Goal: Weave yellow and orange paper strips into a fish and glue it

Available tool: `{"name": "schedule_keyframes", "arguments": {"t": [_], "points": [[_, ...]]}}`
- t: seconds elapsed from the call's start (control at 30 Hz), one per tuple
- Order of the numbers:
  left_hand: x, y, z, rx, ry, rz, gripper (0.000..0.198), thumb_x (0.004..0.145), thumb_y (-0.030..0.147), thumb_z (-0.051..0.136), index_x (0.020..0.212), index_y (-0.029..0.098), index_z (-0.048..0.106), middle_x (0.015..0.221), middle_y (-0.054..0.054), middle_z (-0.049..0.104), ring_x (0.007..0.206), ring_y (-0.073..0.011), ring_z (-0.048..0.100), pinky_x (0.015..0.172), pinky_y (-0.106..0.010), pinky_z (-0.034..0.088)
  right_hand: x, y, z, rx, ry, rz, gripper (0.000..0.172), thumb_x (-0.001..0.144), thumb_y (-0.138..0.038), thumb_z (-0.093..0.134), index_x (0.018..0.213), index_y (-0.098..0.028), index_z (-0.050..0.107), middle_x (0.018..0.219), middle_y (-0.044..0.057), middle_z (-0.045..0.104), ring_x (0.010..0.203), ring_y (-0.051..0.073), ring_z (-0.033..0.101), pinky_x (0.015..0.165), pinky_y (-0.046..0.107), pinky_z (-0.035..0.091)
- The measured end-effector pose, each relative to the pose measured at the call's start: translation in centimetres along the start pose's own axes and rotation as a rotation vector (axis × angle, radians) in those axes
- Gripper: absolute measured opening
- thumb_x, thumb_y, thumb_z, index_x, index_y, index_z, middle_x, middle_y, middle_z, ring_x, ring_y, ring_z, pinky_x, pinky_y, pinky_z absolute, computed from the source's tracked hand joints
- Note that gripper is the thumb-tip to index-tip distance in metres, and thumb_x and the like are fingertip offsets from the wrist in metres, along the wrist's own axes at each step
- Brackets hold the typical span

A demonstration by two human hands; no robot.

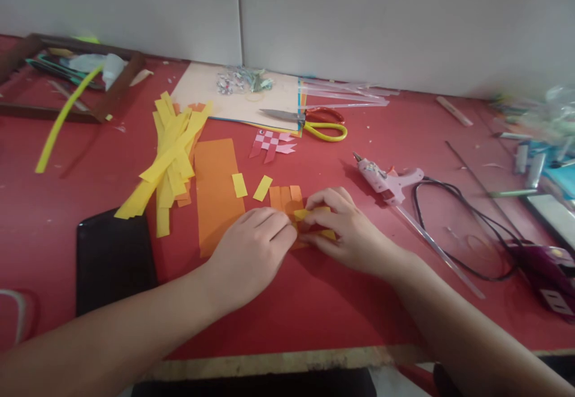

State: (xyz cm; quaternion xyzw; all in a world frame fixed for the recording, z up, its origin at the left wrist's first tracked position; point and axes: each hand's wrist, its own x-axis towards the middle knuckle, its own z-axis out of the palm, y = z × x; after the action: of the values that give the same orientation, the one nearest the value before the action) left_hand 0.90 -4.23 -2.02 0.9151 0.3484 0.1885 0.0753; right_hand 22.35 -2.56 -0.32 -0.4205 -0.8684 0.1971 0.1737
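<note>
My left hand (pixel 256 247) is closed, its fingertips down at the left edge of orange paper strips (pixel 281 197) that are interlaced with yellow ones. From the other side my right hand (pixel 339 220) pinches a yellow paper strip (pixel 324 234) in this weave; its fingers are bent. Both sets of fingertips almost meet, and they hide the middle of the strips. Just beyond lie two short yellow paper pieces (pixel 262 188). An orange paper sheet (pixel 220 169) reaches partly under my left hand. Further back rests a woven pink-and-white paper fish (pixel 271 143).
Yellow paper strips (pixel 173 157) are heaped at left, beside a black phone-like slab (pixel 114 259). Scissors (pixel 323 127) lie over cream paper (pixel 202 88). A pink glue gun (pixel 386 181), its cord (pixel 417 205) and a purple power strip (pixel 545 277) occupy the right. A brown frame (pixel 121 85) stands back left.
</note>
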Motion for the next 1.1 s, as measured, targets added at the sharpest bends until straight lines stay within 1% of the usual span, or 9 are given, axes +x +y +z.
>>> {"name": "schedule_keyframes", "arguments": {"t": [0.1, 0.2, 0.27, 0.4, 0.57, 0.67, 0.8, 0.93, 1.1], "points": [[-0.2, -0.1, 0.1, -0.032, 0.024, -0.002, 0.014, 0.091, 0.010, 0.051, 0.092, 0.012, 0.066, 0.093, -0.009, 0.066, 0.089, -0.0236, 0.060, 0.077, -0.039, 0.055, -0.7, 1.9, -2.8, -0.040, 0.101, 0.029, 0.008, 0.089, -0.026, 0.064, 0.095, -0.024, 0.069, 0.104, 0.008, 0.064, 0.100, 0.022, 0.060, 0.091, 0.042, 0.047], [-0.3, -0.2, 0.1, -0.072, 0.016, -0.019, 0.017, 0.091, 0.010, 0.050, 0.094, 0.012, 0.066, 0.093, -0.009, 0.067, 0.090, -0.0232, 0.060, 0.078, -0.038, 0.054, -2.4, 6.5, -6.8, -0.263, 0.254, 0.294, 0.015, 0.088, -0.025, 0.063, 0.101, -0.020, 0.069, 0.096, 0.011, 0.070, 0.092, 0.024, 0.065, 0.079, 0.044, 0.046], [-0.2, -0.3, 0.1, -0.097, 0.004, -0.035, 0.018, 0.092, 0.010, 0.049, 0.092, 0.012, 0.067, 0.092, -0.009, 0.067, 0.089, -0.0225, 0.060, 0.078, -0.038, 0.054, -3.8, 9.8, -8.9, -0.415, 0.201, 0.418, 0.025, 0.083, -0.014, 0.060, 0.106, -0.014, 0.070, 0.104, 0.016, 0.070, 0.096, 0.028, 0.065, 0.079, 0.047, 0.043], [0.1, -0.4, 0.1, -0.139, 0.039, -0.065, 0.018, 0.094, 0.015, 0.051, 0.088, 0.014, 0.067, 0.091, -0.007, 0.068, 0.085, -0.0211, 0.060, 0.077, -0.038, 0.051, -5.0, 13.6, -9.8, -0.428, 0.050, 0.387, 0.044, 0.080, -0.010, 0.053, 0.123, -0.010, 0.065, 0.117, 0.019, 0.068, 0.111, 0.030, 0.061, 0.088, 0.045, 0.042], [0.4, -0.5, 0.1, -0.162, 0.050, -0.080, 0.017, 0.095, 0.017, 0.053, 0.088, 0.015, 0.069, 0.094, -0.005, 0.070, 0.087, -0.0211, 0.060, 0.078, -0.038, 0.049, -4.2, 13.4, -8.4, -0.453, -0.088, 0.355, 0.049, 0.073, -0.012, 0.049, 0.120, -0.014, 0.065, 0.111, 0.016, 0.070, 0.101, 0.031, 0.063, 0.083, 0.043, 0.048], [0.7, -0.4, -0.3, -0.154, -0.023, -0.099, 0.017, 0.095, 0.017, 0.053, 0.090, 0.014, 0.069, 0.098, -0.006, 0.069, 0.090, -0.0219, 0.059, 0.081, -0.039, 0.049, -4.1, 13.2, -8.3, -0.450, -0.049, 0.313, 0.047, 0.069, -0.010, 0.048, 0.112, -0.015, 0.067, 0.106, 0.016, 0.070, 0.099, 0.030, 0.062, 0.082, 0.042, 0.048], [1.7, -0.1, -1.0, -0.125, -0.165, -0.125, 0.015, 0.095, 0.016, 0.051, 0.091, 0.014, 0.065, 0.098, -0.008, 0.066, 0.093, -0.0237, 0.057, 0.083, -0.038, 0.047, -4.0, 12.1, -8.5, -0.154, 0.155, 0.323, 0.042, 0.070, -0.017, 0.057, 0.111, -0.016, 0.065, 0.104, 0.012, 0.068, 0.089, 0.024, 0.062, 0.075, 0.036, 0.049], [3.2, -0.4, -1.5, -0.179, -0.254, -0.207, 0.005, 0.091, 0.018, 0.053, 0.093, 0.015, 0.056, 0.095, -0.008, 0.063, 0.090, -0.0235, 0.056, 0.077, -0.037, 0.046, -2.6, 9.1, -8.2, 0.185, 0.508, 0.423, 0.026, 0.070, -0.026, 0.068, 0.095, -0.022, 0.068, 0.086, 0.002, 0.067, 0.073, 0.016, 0.057, 0.070, 0.031, 0.047], [5.0, -0.6, -2.0, -0.292, -0.282, -0.288, 0.012, 0.089, 0.019, 0.054, 0.100, 0.017, 0.048, 0.096, -0.007, 0.061, 0.086, -0.0218, 0.057, 0.068, -0.033, 0.043, -0.9, 7.0, -6.6, 0.444, 0.667, 0.510, 0.024, 0.064, -0.017, 0.062, 0.086, -0.017, 0.070, 0.087, 0.003, 0.069, 0.065, 0.012, 0.054, 0.060, 0.028, 0.045]]}}
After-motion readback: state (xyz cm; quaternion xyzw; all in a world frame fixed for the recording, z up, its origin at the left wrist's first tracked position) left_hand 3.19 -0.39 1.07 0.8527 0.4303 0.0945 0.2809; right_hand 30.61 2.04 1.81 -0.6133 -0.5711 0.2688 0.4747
